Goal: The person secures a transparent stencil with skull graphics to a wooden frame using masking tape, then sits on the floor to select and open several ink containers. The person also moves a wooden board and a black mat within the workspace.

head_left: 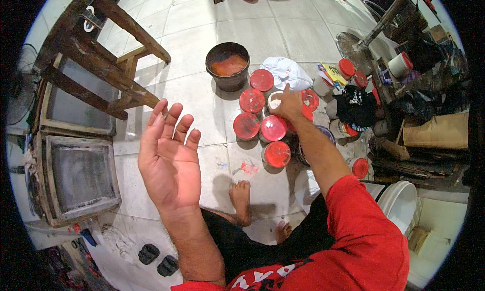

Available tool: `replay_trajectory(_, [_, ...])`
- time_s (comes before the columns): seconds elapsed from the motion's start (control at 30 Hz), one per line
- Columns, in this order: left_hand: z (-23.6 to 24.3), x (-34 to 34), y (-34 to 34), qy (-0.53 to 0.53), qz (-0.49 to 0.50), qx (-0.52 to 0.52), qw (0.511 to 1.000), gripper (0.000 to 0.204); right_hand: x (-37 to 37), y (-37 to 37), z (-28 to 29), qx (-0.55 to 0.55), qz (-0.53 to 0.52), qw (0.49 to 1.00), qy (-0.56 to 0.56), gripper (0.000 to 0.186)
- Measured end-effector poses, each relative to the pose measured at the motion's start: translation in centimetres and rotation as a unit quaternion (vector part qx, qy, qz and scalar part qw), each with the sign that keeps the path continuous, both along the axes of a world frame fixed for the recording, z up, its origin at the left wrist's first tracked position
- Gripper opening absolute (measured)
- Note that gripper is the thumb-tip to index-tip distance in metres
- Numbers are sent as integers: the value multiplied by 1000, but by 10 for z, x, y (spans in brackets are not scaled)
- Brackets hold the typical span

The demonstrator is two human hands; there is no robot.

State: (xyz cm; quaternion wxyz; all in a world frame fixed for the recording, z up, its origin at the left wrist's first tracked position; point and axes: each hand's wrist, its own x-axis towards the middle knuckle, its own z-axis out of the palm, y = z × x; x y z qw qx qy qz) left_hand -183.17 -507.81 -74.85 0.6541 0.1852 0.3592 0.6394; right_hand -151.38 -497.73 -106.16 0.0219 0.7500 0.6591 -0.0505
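My left hand (pixel 172 157) is raised over the floor at the left, palm up and fingers apart, holding nothing. My right hand (pixel 289 105) reaches forward to an open jar (pixel 275 99) with white inside. Its thumb and index finger lie along the jar's right rim; the other fingers are mostly hidden. Around it stand several red-lidded jars, among them a far one (pixel 261 80), a left one (pixel 246 126), a pink-smeared one (pixel 274 128) and a near one (pixel 277 154). A white plastic bag (pixel 285 73) lies just beyond the open jar.
A dark bucket (pixel 227 69) with orange-brown contents stands beyond the jars. Wooden legs (pixel 136 36) and framed screens (pixel 83 175) are at left. More jars, a black bag (pixel 356 107), cardboard (pixel 437 132) and a white bucket (pixel 399 202) crowd the right. Black slippers (pixel 148 253) lie near left.
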Motion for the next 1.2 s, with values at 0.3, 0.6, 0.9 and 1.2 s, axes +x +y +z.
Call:
replay_trajectory(0.3, [0,6,-1,3,0,4,1000,41,13,-25,57,274,43,941,193,117])
replay_trajectory(0.6, [0,18,3,4,-9,2,1000,39,8,-81,123,261,48,923,278,116])
replay_trajectory(0.9, [-1,18,3,3,-8,3,1000,39,-27,-144,113,156,89,930,320,114])
replay_trajectory(1.2, [-4,13,10,-1,-15,3,1000,39,-15,-176,99,151,28,908,390,134])
